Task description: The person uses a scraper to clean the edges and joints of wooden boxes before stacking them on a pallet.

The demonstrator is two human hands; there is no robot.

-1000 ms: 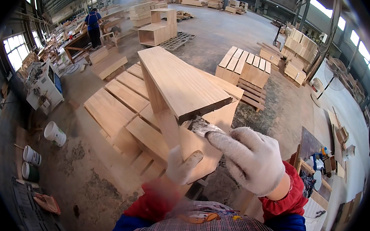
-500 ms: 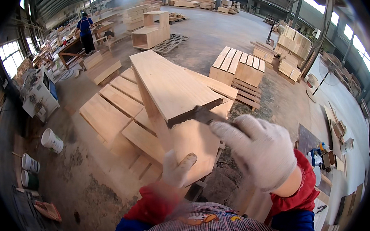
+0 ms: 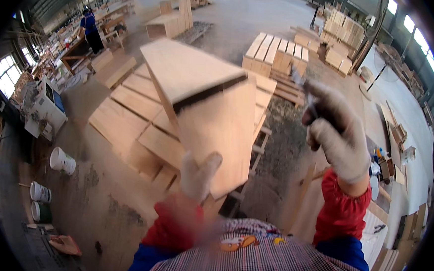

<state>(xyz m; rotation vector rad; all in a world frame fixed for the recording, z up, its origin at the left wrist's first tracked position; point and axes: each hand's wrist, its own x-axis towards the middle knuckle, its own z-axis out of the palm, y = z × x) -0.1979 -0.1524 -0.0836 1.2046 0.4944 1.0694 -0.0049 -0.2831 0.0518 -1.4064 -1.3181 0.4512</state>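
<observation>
So the main thing here is the wooden box piece [image 3: 204, 100], a pale glued-up panel assembly. We've got it tipped up in front of us, one broad face turned up toward the camera and another face hanging down toward our lap, with a dark seam line running along the corner where the two meet. Our guess is it's held at that tilt so the corner joint sits right in view and in reach.

Our left hand [image 3: 198, 176], in a white cotton glove, props the lower edge of the panel from below. The thumb sticks up against the wood, so the grip is clamped on the panel, though the fingers behind it are hidden.

Our right hand [image 3: 337, 130], also gloved, is lifted off to the right, clear of the wood, with its grip clenched around a thin dark tool [image 3: 309, 102]. It's too blurred to say what kind.

Behind the piece, more flat pale panels [image 3: 129, 115] lie spread on a low pallet on the floor, probably the same stock kept close by. Further back are stacked timber blocks [image 3: 276, 54]. Three paint buckets [image 3: 62, 161] stand on the floor to our left, and a person in blue [image 3: 90, 28] works well away at the far left.
</observation>
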